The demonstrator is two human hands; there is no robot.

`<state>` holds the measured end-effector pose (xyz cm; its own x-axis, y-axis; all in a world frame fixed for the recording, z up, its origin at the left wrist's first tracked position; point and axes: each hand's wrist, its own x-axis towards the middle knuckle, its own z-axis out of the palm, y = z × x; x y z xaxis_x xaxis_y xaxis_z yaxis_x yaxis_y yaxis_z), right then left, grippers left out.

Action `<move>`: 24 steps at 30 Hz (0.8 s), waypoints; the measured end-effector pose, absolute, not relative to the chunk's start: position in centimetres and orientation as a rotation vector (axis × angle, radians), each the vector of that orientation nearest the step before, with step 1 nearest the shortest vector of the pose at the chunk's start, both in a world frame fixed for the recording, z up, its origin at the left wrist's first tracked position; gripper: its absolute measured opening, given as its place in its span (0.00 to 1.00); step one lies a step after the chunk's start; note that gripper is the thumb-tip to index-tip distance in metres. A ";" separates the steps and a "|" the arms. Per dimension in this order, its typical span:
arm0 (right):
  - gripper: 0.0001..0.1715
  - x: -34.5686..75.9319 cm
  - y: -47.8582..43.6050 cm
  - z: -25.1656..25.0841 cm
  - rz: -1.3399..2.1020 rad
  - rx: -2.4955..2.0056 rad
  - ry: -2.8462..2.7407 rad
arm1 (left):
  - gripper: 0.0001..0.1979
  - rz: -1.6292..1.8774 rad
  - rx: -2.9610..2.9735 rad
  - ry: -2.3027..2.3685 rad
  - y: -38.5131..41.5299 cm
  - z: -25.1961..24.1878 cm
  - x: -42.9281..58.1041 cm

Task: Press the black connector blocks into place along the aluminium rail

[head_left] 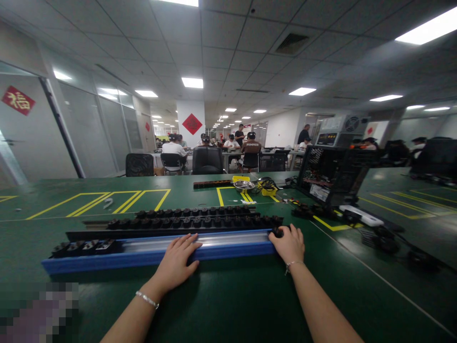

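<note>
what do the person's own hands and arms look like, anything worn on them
Both the left hand and right hand are gloveless, the forearms sleeveless where visible. The left wrist has a silvery band; the right, a thinner bracelet.

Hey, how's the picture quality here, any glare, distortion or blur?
In the head view, the ceiling lights glare white; a bright sheen runs along the silvery channel in the blue tray; wide-angle stretching seems to slant the door at left; distant seated people look soft; the lower-left corner is pixelated.
</note>
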<state>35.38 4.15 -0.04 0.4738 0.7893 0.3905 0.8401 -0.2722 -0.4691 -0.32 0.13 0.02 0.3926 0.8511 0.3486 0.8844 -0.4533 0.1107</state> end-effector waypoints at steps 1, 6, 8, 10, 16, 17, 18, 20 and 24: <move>0.25 35.4 4.2 -0.1 -0.100 -2.099 -1.339 | 0.24 -0.551 -2.542 -1.589 0.1 0.0 -0.3; 0.23 35.9 4.3 -0.2 -0.106 -2.065 -1.349 | 0.24 -0.554 -2.539 -1.609 0.1 0.1 -0.3; 0.23 36.3 4.4 -0.2 -0.097 -2.044 -1.349 | 0.24 -0.553 -2.538 -1.614 0.1 0.0 -0.3; 0.23 36.6 4.4 -0.3 -0.076 -2.037 -1.337 | 0.24 -0.553 -2.538 -1.612 0.1 0.0 -0.3; 0.23 36.7 4.3 0.0 -0.028 -2.044 -1.313 | 0.24 -0.548 -2.539 -1.619 0.1 0.0 -0.3; 0.23 36.6 4.3 0.1 -0.025 -2.044 -1.313 | 0.25 -0.549 -2.539 -1.618 0.1 0.0 -0.3; 0.23 36.6 4.2 0.2 -0.021 -2.044 -1.313 | 0.24 -0.549 -2.538 -1.618 0.1 0.0 -0.3; 0.23 36.6 4.2 0.3 -0.009 -2.048 -1.308 | 0.24 -0.547 -2.540 -1.617 0.1 0.0 -0.3; 0.24 36.7 4.1 0.4 0.013 -2.050 -1.288 | 0.25 -0.547 -2.546 -1.611 0.1 0.0 -0.4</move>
<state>36.65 4.12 0.37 0.5045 0.7922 0.3433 0.7853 -0.2558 -0.5639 -0.40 0.12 -0.02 0.3836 0.8592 0.3385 0.8878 -0.4441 0.1210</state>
